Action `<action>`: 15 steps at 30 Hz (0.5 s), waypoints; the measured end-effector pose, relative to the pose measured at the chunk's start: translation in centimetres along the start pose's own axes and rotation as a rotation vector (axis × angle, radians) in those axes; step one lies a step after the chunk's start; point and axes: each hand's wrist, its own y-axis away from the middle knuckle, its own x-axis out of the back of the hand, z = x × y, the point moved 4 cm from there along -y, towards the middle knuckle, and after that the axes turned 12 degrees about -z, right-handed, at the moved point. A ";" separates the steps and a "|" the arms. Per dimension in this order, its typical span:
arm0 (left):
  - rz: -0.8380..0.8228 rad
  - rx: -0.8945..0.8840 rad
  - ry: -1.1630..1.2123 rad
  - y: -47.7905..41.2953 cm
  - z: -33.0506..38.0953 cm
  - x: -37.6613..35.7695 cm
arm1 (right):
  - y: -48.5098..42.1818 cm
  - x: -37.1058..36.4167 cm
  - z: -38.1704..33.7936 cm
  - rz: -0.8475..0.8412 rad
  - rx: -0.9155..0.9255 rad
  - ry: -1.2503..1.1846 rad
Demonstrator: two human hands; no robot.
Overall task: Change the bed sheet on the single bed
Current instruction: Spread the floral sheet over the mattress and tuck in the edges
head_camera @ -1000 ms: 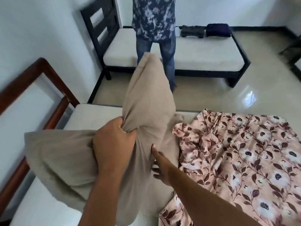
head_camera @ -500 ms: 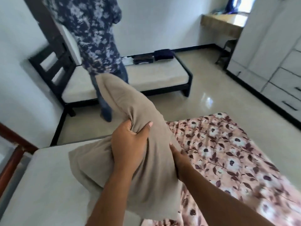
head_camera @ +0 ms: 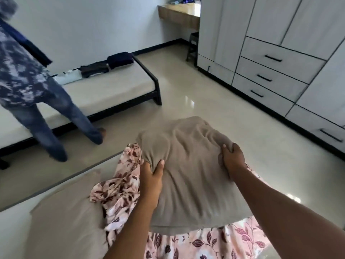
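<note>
Both hands clamped on beige pillow [head_camera: 188, 165]: left hand [head_camera: 150, 182] pinching a fold at 9 o'clock edge, right hand [head_camera: 232, 160] gripping 3 o'clock edge. Pillow held above floral sheet [head_camera: 214, 243], bunched at 7 o'clock beside second pillow [head_camera: 69, 212] on mattress [head_camera: 11, 230]. Step judged: clearing pillows off. Next: set pillow aside, well apart from bed, then strip sheet.

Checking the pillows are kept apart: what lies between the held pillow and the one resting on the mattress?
Head view: the bunched floral sheet separates held pillow from resting pillow.
</note>
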 end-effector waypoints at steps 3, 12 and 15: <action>-0.111 0.119 -0.089 -1.2 -3.8 -5.1 | -4.9 2.3 2.8 -0.022 0.035 0.229; -0.693 0.681 0.067 3.5 -17.9 -15.3 | -4.4 -1.7 18.1 -0.631 -0.337 0.906; -0.645 0.650 0.019 4.9 -18.9 -13.3 | -1.3 -6.4 18.0 -0.720 -0.264 0.922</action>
